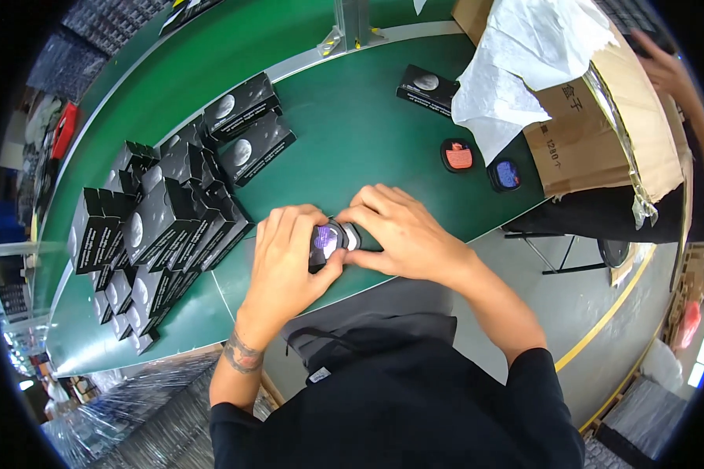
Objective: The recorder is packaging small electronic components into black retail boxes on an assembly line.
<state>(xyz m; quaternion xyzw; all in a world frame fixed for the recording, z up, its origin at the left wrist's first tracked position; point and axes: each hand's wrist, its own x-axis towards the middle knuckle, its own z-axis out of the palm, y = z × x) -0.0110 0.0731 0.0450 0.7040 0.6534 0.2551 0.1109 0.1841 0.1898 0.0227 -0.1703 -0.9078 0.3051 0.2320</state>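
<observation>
My left hand (285, 254) is closed round a small black rounded case with a purple label (326, 238), close to the table's near edge. My right hand (399, 234) grips a dark piece with a pale rounded patch (352, 236), pressed up against the case. Fingers cover much of both, so I cannot tell whether the two are joined. Further right on the table lie a black case with an orange label (458, 155) and another with a blue label (506, 174). Beyond them is a flat black box with a moon print (428, 87), partly under white paper.
Many black moon-print boxes (160, 223) are stacked on the left of the green table (352, 117). An open cardboard carton (579, 137) with white paper (504, 62) hanging out stands at the right. Another person's hand (661, 66) shows beyond it. A metal post (352, 23) rises at the back.
</observation>
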